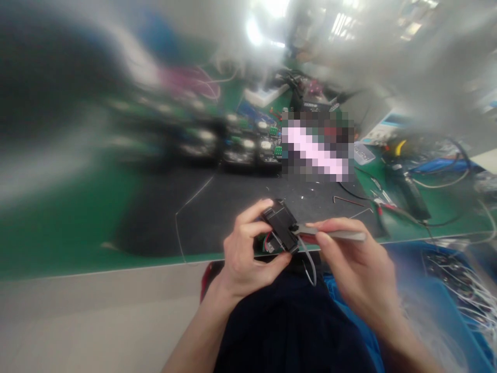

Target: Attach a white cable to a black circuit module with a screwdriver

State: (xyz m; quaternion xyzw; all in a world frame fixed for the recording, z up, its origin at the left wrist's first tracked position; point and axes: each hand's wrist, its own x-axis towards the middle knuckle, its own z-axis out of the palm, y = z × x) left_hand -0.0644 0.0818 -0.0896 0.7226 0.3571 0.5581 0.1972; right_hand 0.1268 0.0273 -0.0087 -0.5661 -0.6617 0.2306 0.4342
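My left hand (pixel 243 254) is closed around a small black plastic housing (pixel 282 223), gripping it between thumb and fingers just in front of the bench edge. Thin coloured wires and a bit of green circuit board (pixel 267 242) show at its near left side. A grey cable (pixel 310 264) comes out of the housing and loops down. Pinched in my right hand (pixel 359 259) is a pair of grey metal tweezers (pixel 345 234). Their tips meet the right side of the housing, beside the cable; what exactly they touch is too small to tell.
A black mat (pixel 202 212) covers part of the green bench (pixel 93 223). Several black units with circuit boards (pixel 240 150) stand in rows behind. An L-shaped hex key (pixel 349 200) lies right, near red-handled pliers (pixel 388 207). A blue bin (pixel 435 295) holds cables below right.
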